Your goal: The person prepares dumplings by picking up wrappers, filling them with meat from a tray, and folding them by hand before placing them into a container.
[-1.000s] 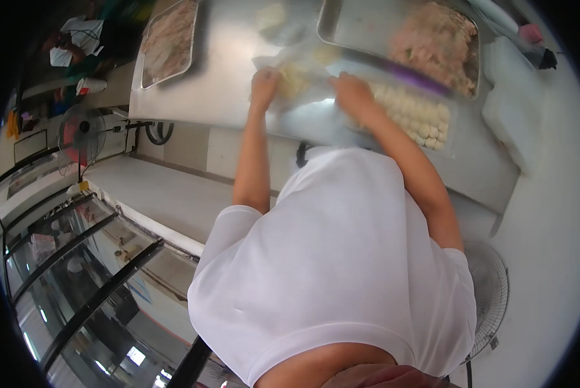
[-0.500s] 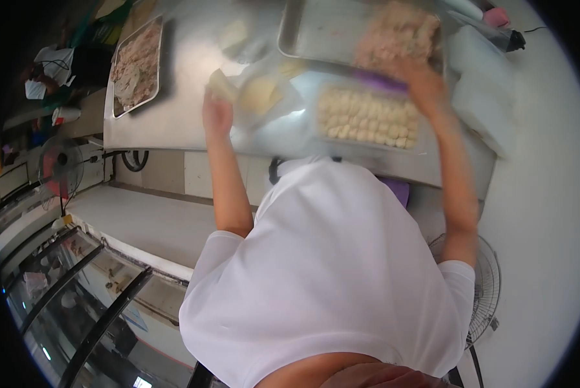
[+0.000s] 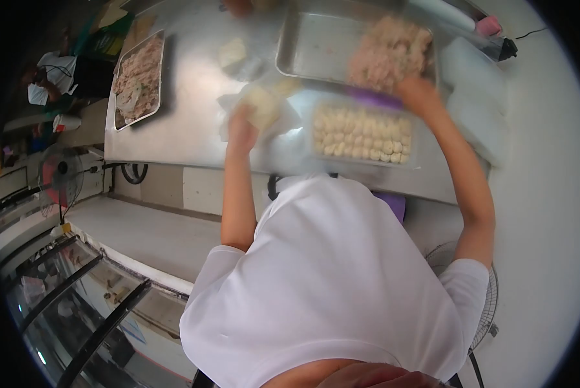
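Observation:
My left hand (image 3: 242, 129) is at a pale stack of thin wrappers (image 3: 264, 107) lying on a clear sheet; its fingers are blurred, so what it grips is unclear. Over on the right, my right hand (image 3: 419, 94) touches the near edge of a mound of pink minced filling (image 3: 393, 55) in a metal tray (image 3: 312, 45). Its fingertips are smeared and partly hidden by the filling. Just below the tray, a clear box holds rows of small pale dumplings (image 3: 362, 134).
Another tray of minced filling (image 3: 138, 81) stands at the left of the metal table (image 3: 186, 84). A pale piece (image 3: 232, 52) lies behind the wrappers. White plastic containers (image 3: 474, 97) line the right edge. A blurred hand (image 3: 238, 6) shows at the top.
My left hand has moved right, onto the wrapper stack, and the pale wrapper raised beside it no longer shows separately. My right hand remains by the filling. A blurred hand has appeared at the top.

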The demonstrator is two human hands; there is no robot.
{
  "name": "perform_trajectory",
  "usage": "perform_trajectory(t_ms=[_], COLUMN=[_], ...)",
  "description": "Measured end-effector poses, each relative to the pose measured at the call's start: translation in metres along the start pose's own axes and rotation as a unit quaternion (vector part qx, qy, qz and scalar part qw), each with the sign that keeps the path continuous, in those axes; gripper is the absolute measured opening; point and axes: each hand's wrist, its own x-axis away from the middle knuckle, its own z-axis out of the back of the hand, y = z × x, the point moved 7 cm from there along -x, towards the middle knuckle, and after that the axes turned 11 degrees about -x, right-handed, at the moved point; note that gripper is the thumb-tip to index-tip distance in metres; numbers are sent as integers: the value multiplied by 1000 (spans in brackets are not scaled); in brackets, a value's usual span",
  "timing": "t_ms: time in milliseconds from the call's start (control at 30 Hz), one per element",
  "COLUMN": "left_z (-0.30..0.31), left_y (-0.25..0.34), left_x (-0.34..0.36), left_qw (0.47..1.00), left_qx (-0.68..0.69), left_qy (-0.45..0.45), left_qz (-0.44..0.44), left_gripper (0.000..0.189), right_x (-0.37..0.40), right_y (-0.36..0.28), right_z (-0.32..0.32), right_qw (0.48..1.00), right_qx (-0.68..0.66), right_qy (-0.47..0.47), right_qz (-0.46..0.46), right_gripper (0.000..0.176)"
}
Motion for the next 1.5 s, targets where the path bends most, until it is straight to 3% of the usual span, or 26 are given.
perform_trajectory(t_ms=[33,167,267,367,433,467,533,567,633,800,867,933,1067,1133,1200,1267,1300,1333,1500], left_z=[6,-2,-15,-15,-28,-38,-58,-71,-96,-164,-183,-201,-212,-213,-204,-199,-196,-194,-202], left_y=[-11,-21,-26,-42,-46,-50,-53,-56,-54,-32,-30,-30,-35,-35,-34,-27,-23,-23,-24], left_x=[-3,1,5,1,0,-2,-7,-10,-24,-42,-51,-58,-64,-65,-66,-65,-65,-67,-64], left_qw=[1000,993,979,969,970,970,973,974,976,978,976,974,975,972,977,977,977,977,979], left_qx=[18,101,183,233,218,203,175,144,134,161,159,154,192,211,207,208,209,210,193], left_qy=[-3,-26,-68,-45,-61,-78,-97,-116,-135,-83,-111,-143,-86,-75,-5,4,15,15,-68], left_qz=[21,52,50,73,89,106,115,127,106,106,93,85,76,67,53,42,31,29,25], left_gripper=[55,58,57,56,54,51,49,47,43,42,43,44,42,41,42,43,44,44,47], right_x=[-2,-5,-6,-2,3,4,10,13,22,46,52,61,66,74,85,92,97,98,81], right_y=[2,15,31,47,65,68,73,69,57,-11,-33,-49,-44,-45,-43,-45,-44,-43,-57], right_z=[-7,-8,-1,-6,-19,-23,-22,-21,-16,4,11,17,5,13,23,30,33,34,26], right_qw=[999,999,996,989,912,913,817,818,713,742,758,830,826,872,879,886,865,843,857], right_qx=[1,-30,-83,-139,-409,-407,-573,-572,-687,-634,-601,-468,-464,-374,-354,-335,-365,-394,-328], right_qy=[-39,-34,-20,32,-2,-2,54,55,97,215,252,304,319,315,315,312,328,345,391], right_qz=[-20,-24,-21,33,-20,-17,-33,-30,-102,-43,-16,0,-17,-22,-51,-77,-102,-127,-69], right_gripper=[11,11,12,11,11,11,14,14,18,22,23,24,25,27,29,30,31,32,31])
